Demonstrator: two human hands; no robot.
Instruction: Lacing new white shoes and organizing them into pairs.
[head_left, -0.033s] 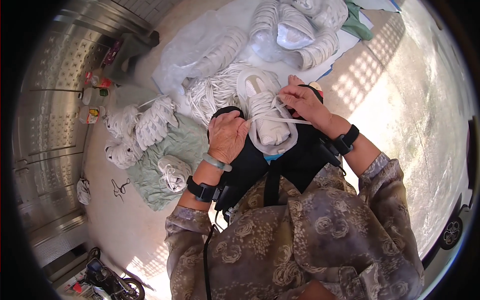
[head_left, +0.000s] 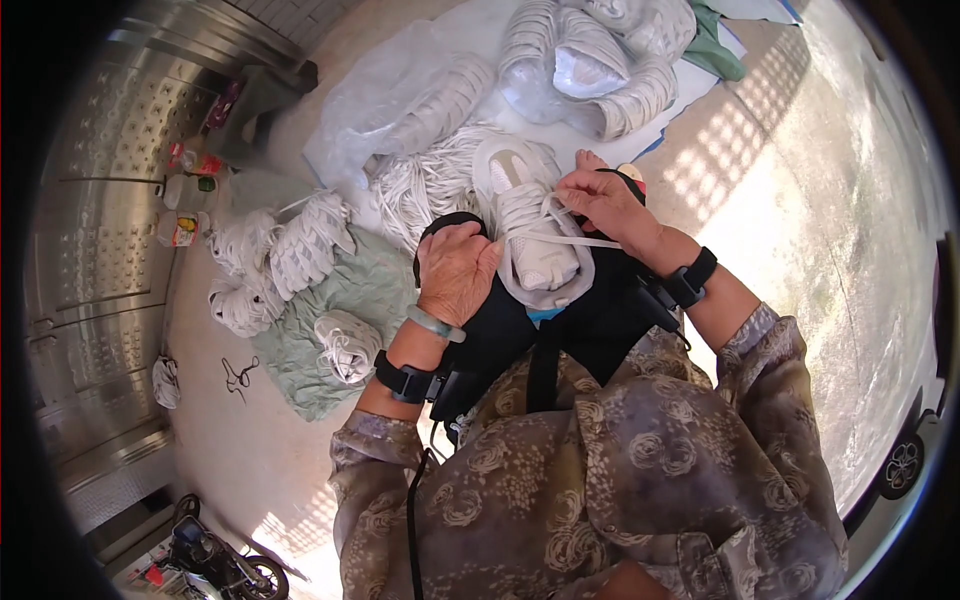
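A white lace-up sneaker (head_left: 545,262) rests across my lap, its toe toward me and its laces crossing the tongue. Over its right side, my right hand (head_left: 605,205) pinches a white shoelace (head_left: 575,240) between thumb and fingers; a strand runs beneath the wrist. At the sneaker's left side, my left hand (head_left: 458,265) is closed, its thumb against the lace where it leaves the shoe. The left fingertips are partly hidden. Another white sneaker (head_left: 348,346) lies on the green cloth (head_left: 300,350) to the left.
Beyond the sneaker lies a heap of loose white laces (head_left: 425,195). Stacked white shoe pieces (head_left: 625,105) and clear plastic wrap (head_left: 375,120) lie farther off. Bundled shoe pieces (head_left: 310,245) are at left, with scissors (head_left: 239,378) on the floor. A metal door (head_left: 95,250) stands left.
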